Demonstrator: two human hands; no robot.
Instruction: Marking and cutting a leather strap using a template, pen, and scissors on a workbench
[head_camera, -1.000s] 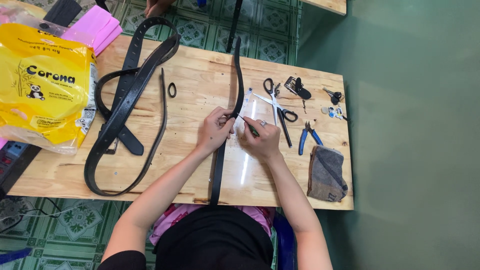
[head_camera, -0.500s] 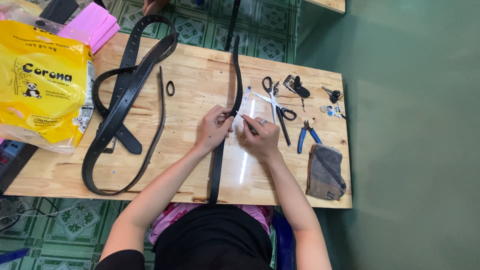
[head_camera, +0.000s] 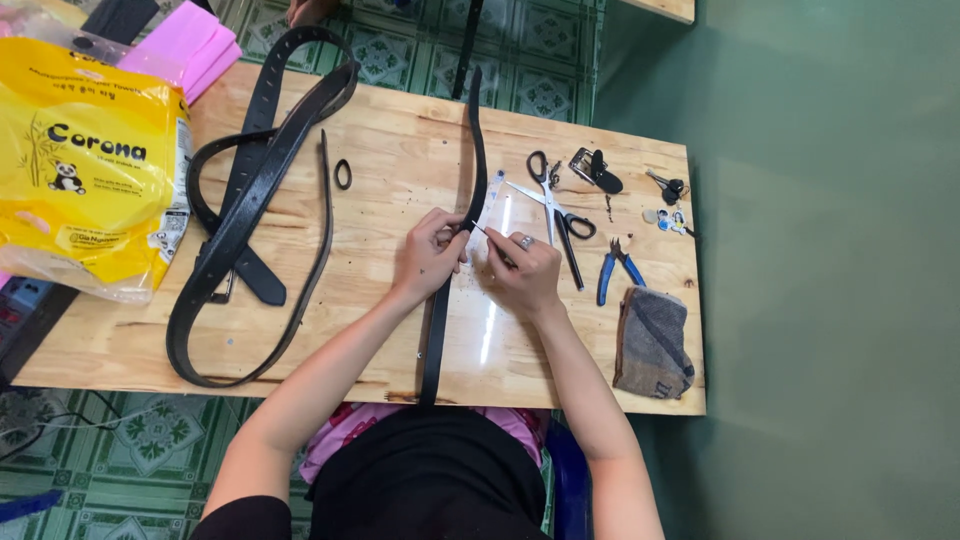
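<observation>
Two bare hands meet near the middle of the wooden table (head_camera: 380, 330), seen from the head camera looking straight down. The left hand (head_camera: 428, 255) has its fingers closed together on a long black belt strap (head_camera: 436, 330), pinching it where the strap runs from the table's near edge up toward twelve o'clock and off the far side. The right hand (head_camera: 522, 272), just at three o'clock of the left and almost touching it, has its fingers clamped on a thin pointed tool (head_camera: 483, 233) whose tip sits at the strap's edge; a ring shows on one finger.

At nine o'clock from the hands lies a heap of black belts (head_camera: 245, 220), looped and overlapping, with a small black loop (head_camera: 343, 174) beside them at eleven o'clock. Farther out at nine o'clock rests a yellow plastic bag (head_camera: 85, 175), with pink sheets (head_camera: 180, 45) behind it.

At one o'clock from the hands lie scissors (head_camera: 553, 205), a belt buckle (head_camera: 594, 168) and a bunch of keys (head_camera: 668, 187). Blue-handled pliers (head_camera: 612, 270) sit at three o'clock, and a folded grey cloth (head_camera: 652, 345) at four o'clock, near the table's right edge.
</observation>
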